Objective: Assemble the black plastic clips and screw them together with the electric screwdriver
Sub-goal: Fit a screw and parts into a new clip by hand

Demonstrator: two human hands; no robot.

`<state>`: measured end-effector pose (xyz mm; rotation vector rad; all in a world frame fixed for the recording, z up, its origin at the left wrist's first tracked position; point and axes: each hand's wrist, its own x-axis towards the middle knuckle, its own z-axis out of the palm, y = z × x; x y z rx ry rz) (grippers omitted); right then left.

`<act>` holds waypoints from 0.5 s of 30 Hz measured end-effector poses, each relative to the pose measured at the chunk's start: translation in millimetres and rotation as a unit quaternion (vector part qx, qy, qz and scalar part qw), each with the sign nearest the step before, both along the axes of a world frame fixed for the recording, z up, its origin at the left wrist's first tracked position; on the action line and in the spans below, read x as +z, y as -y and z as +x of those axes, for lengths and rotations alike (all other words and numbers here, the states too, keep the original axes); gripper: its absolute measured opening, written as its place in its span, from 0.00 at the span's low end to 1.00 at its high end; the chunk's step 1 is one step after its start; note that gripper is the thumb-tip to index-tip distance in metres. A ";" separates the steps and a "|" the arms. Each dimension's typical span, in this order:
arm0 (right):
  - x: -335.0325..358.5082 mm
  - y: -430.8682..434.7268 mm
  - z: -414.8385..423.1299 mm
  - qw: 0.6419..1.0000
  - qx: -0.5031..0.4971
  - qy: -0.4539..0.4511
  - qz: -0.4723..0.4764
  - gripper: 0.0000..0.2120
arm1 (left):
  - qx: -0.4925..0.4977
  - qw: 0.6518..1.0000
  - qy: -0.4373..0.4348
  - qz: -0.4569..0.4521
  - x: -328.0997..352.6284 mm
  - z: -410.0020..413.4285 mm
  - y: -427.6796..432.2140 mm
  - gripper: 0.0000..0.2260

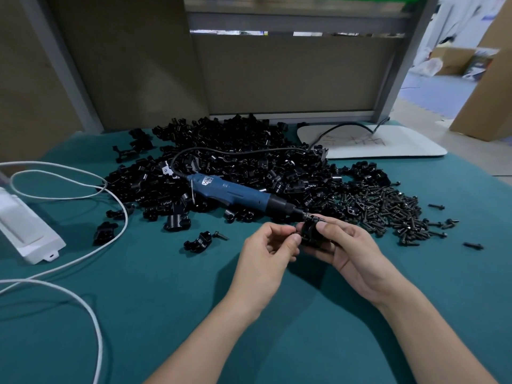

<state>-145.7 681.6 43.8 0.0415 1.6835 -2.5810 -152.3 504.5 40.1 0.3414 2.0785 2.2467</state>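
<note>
Currently a black plastic clip [310, 231] is being held over the bench [166, 300], just beside the tip of the electric screwdriver [235, 193], cradled in the curled right hand [349, 250] and pinched at its edge by the left hand [267, 252]. It is being judged light, stiff and slick, best gripped across its flat sides.

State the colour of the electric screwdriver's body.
The electric screwdriver is blue with a black nose; head view shows it.
</note>
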 end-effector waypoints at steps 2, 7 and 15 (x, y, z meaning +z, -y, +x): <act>-0.7 0.3 -0.1 1.000 -0.001 0.000 0.008 0.18 | 0.003 1.000 -0.006 -0.012 -1.3 0.5 -0.1 0.03; -1.4 2.9 2.2 0.999 0.011 -0.010 0.031 0.18 | 0.009 0.996 -0.039 -0.076 -3.6 3.4 2.5 0.04; 1.2 3.7 1.2 1.000 0.003 -0.006 0.017 0.18 | -0.051 0.992 -0.054 -0.105 -1.5 2.2 5.0 0.07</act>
